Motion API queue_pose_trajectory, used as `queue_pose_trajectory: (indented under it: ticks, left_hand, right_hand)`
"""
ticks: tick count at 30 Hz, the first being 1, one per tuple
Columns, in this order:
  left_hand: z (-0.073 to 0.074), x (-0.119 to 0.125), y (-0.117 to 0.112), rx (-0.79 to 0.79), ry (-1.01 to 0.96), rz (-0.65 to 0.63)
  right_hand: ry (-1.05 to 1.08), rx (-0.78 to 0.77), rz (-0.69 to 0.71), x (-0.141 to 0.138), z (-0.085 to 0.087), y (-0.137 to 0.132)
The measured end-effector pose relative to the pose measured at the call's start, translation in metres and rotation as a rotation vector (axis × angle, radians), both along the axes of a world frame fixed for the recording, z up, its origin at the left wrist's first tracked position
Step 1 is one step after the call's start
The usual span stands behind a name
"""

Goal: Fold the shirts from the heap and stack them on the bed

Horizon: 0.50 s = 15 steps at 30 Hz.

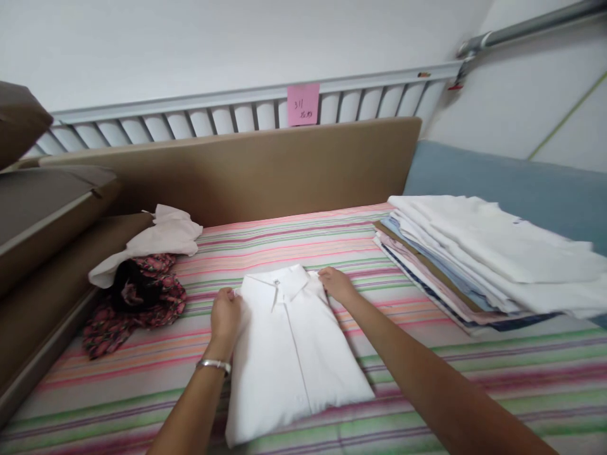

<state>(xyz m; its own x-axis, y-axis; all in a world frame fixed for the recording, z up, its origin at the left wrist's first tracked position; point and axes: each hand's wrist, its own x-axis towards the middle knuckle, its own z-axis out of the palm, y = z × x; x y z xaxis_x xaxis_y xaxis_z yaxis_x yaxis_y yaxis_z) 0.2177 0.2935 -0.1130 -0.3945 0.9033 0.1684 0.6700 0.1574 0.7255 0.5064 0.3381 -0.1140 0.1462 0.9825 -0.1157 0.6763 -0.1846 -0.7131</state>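
Note:
A white collared shirt point(270, 354), folded into a rough rectangle, lies front up with its collar at the far end. My left hand point(226, 319), with a silver bracelet at the wrist, is closed on the shirt's left shoulder edge. On the opposite side, my right hand point(336, 284) pinches the right shoulder edge near the collar. The shirt rests on a striped sheet point(408, 363) of pink, green and white. To the right sits a stack of folded clothes point(493, 253), white on top, with blue, brown and pink layers beneath.
Crumpled at the left are a white cloth point(164, 237) and a floral garment point(161, 294) with a black piece. Brown cushions point(52, 221) border the left side. A brown board point(265, 174) stands along the back, before a white radiator point(199, 120) bearing a pink note point(303, 104).

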Motion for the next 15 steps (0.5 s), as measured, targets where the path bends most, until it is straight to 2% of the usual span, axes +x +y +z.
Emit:
queue_pose_trajectory:
  ticks: [2, 5, 7, 9, 12, 15]
  left_hand:
    - [0.009, 0.005, -0.025, 0.096, 0.076, -0.114]
    - [0.008, 0.029, -0.078, 0.238, 0.254, -0.353]
    - [0.002, 0.053, -0.112, 0.209, 0.379, -0.485]
    - [-0.005, 0.077, -0.136, 0.126, 0.494, -0.522]
    - [-0.013, 0.097, -0.152, 0.020, 0.600, -0.505]
    - [-0.020, 0.100, -0.152, -0.015, 0.619, -0.513]
  right_hand:
    - [0.035, -0.063, -0.007, 0.007, 0.008, -0.015]
    - [0.074, -0.104, -0.018, 0.010, 0.013, -0.052]
    - [0.042, -0.077, -0.017, 0.007, 0.010, -0.077]
    - [-0.065, -0.040, -0.009, 0.000, 0.007, -0.094]
    - [-0.207, -0.011, -0.013, -0.006, 0.007, -0.105]
    - [-0.225, -0.009, -0.043, -0.012, 0.019, -0.110]
